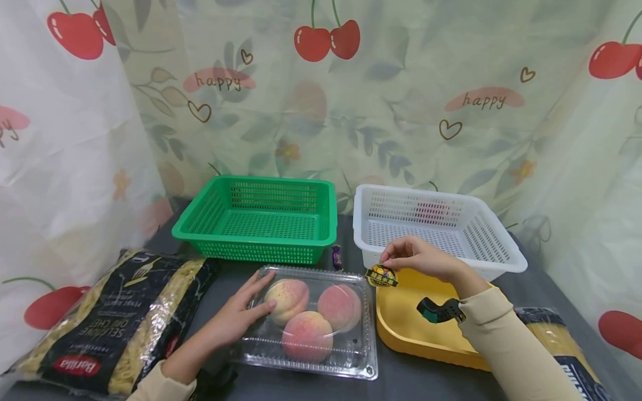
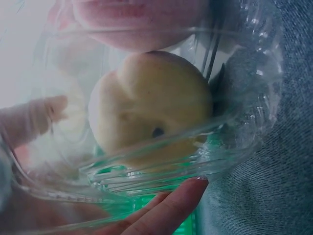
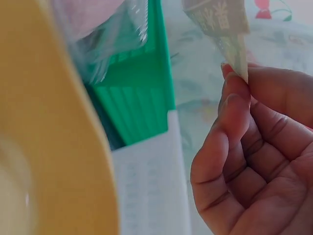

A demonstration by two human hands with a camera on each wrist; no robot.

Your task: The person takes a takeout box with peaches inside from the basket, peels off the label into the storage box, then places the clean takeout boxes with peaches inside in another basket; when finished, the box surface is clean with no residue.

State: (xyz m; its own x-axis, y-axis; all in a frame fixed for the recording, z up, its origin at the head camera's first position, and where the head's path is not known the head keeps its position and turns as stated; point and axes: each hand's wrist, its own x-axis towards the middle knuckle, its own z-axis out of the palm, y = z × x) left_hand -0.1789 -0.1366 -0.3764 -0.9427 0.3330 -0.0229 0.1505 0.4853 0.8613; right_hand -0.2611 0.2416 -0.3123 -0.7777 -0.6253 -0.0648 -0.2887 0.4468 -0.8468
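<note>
My left hand (image 1: 239,316) rests on the left side of a clear plastic clamshell box (image 1: 351,348), its fingers stretched out along the lid. Three peaches (image 1: 307,337) sit inside the box. In the left wrist view one pale peach (image 2: 151,107) shows through the plastic, with fingertips right at the box's edge. My right hand (image 1: 426,257) pinches a small black-and-gold sticker (image 1: 382,276) between thumb and fingers, above the box's back right corner. The right wrist view shows the pale back of this sticker (image 3: 220,19), bent to a point at the fingertips.
Behind the box stand a green basket (image 1: 261,240) and a white basket (image 1: 368,245). A yellow tray (image 1: 426,352) lies on the right, under the right arm. Pasta bags lie at left (image 1: 115,328) and right (image 1: 564,351). A small purple-wrapped candy (image 1: 336,258) sits between the baskets.
</note>
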